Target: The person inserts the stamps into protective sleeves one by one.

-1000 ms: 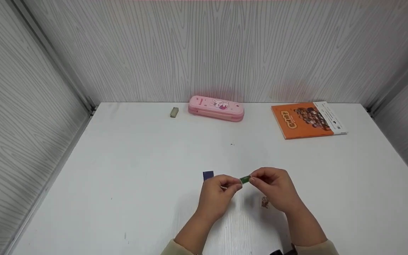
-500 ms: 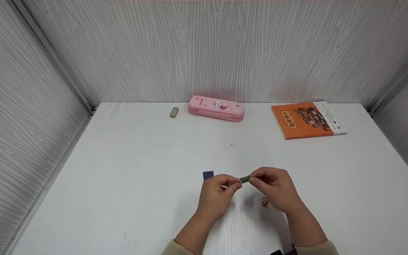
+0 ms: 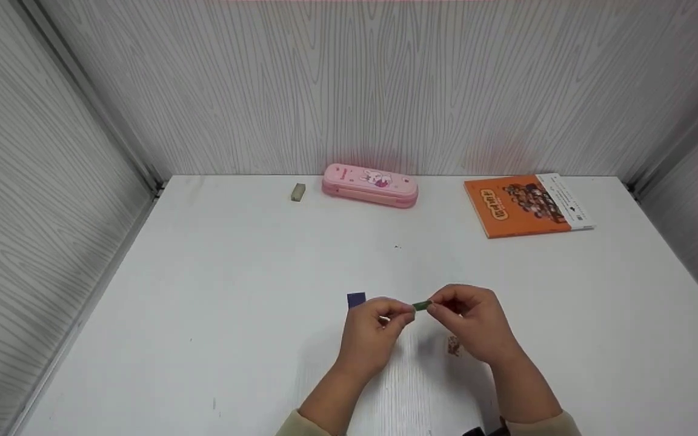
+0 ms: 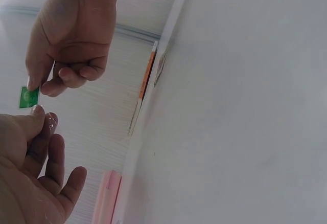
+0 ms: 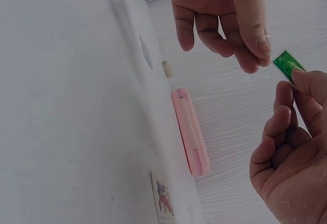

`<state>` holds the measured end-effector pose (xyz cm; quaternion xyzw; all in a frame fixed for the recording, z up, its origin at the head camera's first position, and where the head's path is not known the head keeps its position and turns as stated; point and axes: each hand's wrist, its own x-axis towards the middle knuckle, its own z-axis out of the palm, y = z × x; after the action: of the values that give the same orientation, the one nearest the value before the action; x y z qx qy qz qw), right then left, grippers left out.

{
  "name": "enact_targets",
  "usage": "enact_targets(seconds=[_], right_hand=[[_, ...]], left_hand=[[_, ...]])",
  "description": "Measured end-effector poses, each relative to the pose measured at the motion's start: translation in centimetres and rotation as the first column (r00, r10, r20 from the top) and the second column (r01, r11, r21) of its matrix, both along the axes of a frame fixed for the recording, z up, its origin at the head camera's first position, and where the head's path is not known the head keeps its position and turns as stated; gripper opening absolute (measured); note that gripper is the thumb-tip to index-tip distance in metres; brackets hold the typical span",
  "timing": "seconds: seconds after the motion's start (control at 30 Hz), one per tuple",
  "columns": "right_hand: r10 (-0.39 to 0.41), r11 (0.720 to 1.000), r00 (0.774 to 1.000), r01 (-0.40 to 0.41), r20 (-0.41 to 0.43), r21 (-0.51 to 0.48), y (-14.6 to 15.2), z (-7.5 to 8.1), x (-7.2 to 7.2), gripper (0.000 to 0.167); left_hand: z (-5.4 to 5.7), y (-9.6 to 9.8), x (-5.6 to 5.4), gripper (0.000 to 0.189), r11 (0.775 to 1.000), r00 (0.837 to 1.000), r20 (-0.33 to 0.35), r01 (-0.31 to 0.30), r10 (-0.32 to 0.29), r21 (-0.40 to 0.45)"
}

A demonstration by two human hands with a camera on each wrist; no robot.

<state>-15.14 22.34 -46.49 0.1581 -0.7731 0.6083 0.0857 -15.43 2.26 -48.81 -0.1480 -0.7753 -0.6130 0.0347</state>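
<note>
A small green rectangle [image 5: 287,65] with a pale border and a printed design, like a stamp, is held in the air between both hands. My right hand [image 3: 478,322] pinches one end between thumb and index finger. At the other end, my left hand [image 3: 370,335] holds thumb and index finger together. A shiny piece of clear film [image 4: 51,119] shows at the left fingertips, its outline hard to make out. Below the right hand, a small picture stamp [image 5: 163,198] lies on the table. A dark blue square [image 3: 356,299] lies beyond the left hand, partly covered by it.
Along the back of the white table [image 3: 234,260] lie a small greyish-green block [image 3: 298,192], a pink pencil case [image 3: 370,185] and an orange book [image 3: 525,206]. Patterned panels [image 3: 349,85] enclose the back and sides. A dark object [image 3: 474,432] shows by the right sleeve.
My right hand has shifted very slightly up and to the right with the green rectangle, which now shows a narrower face in the head view. The left hand has hardly moved.
</note>
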Motion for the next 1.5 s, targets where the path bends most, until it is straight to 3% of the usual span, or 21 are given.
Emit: enact_targets(seconds=[0.43, 0.8, 1.03, 1.27, 1.5], right_hand=[[-0.016, 0.999, 1.0, 0.015, 0.02, 0.033, 0.39, 0.15, 0.11, 0.014], [0.016, 1.0, 1.0, -0.017, -0.017, -0.021, 0.43, 0.1, 0.1, 0.012], [0.034, 0.999, 0.999, -0.035, -0.023, -0.036, 0.52, 0.09, 0.12, 0.013], [0.103, 0.992, 0.993, -0.108, -0.064, -0.071, 0.65, 0.0, 0.05, 0.015], [0.088, 0.996, 0.995, -0.09, -0.048, -0.029, 0.59, 0.14, 0.06, 0.016]], left_hand=[[0.14, 0.09, 0.06, 0.004, 0.999, 0.999, -0.021, -0.032, 0.033, 0.011], [0.2, 0.08, 0.32, 0.014, 1.0, 1.0, -0.025, 0.012, -0.011, 0.029], [0.29, 0.03, 0.25, 0.02, 0.997, 1.0, -0.003, 0.02, -0.02, 0.071], [0.46, 0.03, 0.31, 0.019, 0.995, 0.999, 0.038, 0.001, -0.005, 0.1], [0.33, 0.06, 0.26, 0.017, 0.993, 0.999, 0.039, -0.011, 0.007, 0.117]])
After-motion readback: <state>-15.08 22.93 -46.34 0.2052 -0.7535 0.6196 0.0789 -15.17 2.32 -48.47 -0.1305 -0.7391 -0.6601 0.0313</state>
